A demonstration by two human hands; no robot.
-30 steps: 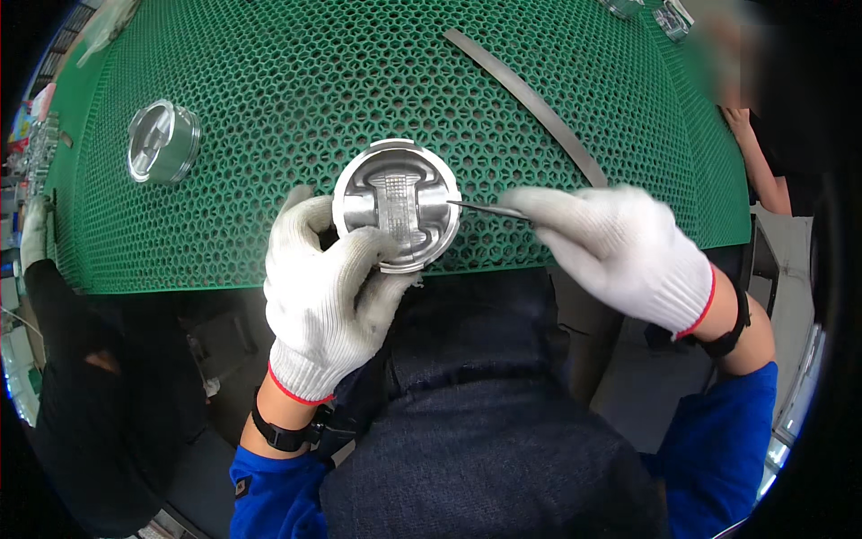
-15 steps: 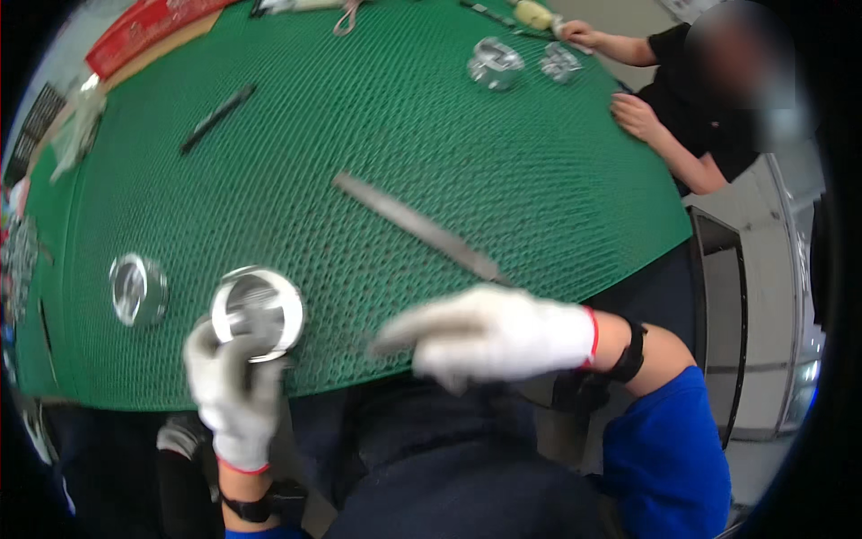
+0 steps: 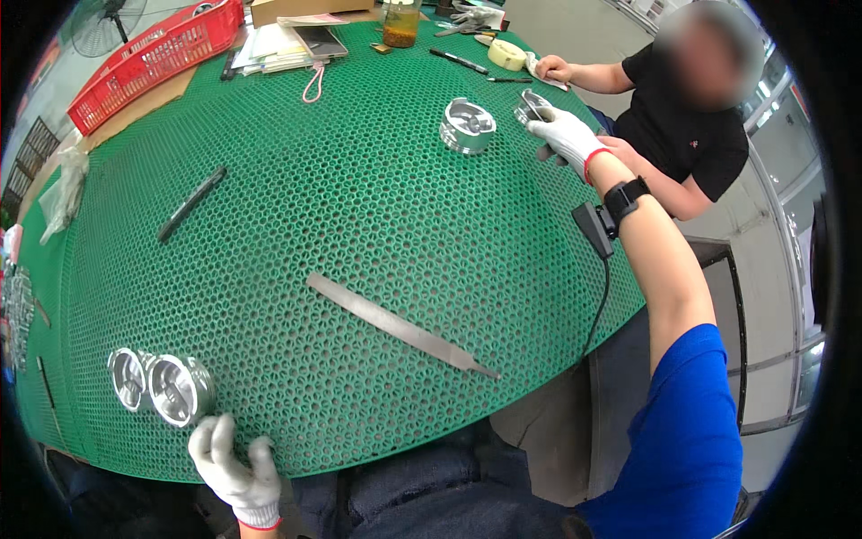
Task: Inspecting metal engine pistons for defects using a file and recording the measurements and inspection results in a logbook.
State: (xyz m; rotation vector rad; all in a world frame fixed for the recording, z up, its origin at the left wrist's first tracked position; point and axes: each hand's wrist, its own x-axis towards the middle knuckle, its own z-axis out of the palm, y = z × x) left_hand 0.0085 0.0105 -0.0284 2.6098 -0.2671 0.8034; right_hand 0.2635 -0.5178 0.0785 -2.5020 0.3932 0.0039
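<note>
Green mat (image 3: 269, 207): piston (image 3: 184, 393) now down beside second piston (image 3: 128, 379), lower left; left hand (image 3: 233, 469) freed, fingers apart; right hand (image 3: 572, 139) at upper-right piston (image 3: 526, 109), can't tell if clamped.

The piston (image 3: 182, 393) that the left hand (image 3: 235, 463) was holding now rests on the bench (image 3: 404, 225) beside another piston (image 3: 127, 381), and this hand has opened. The right hand (image 3: 572, 137) has stretched far across, to a farther piston (image 3: 530, 105).

The right hand (image 3: 567, 136) partly hides a piston (image 3: 528, 106); a co-worker's head (image 3: 709, 56) is blurred.
</note>
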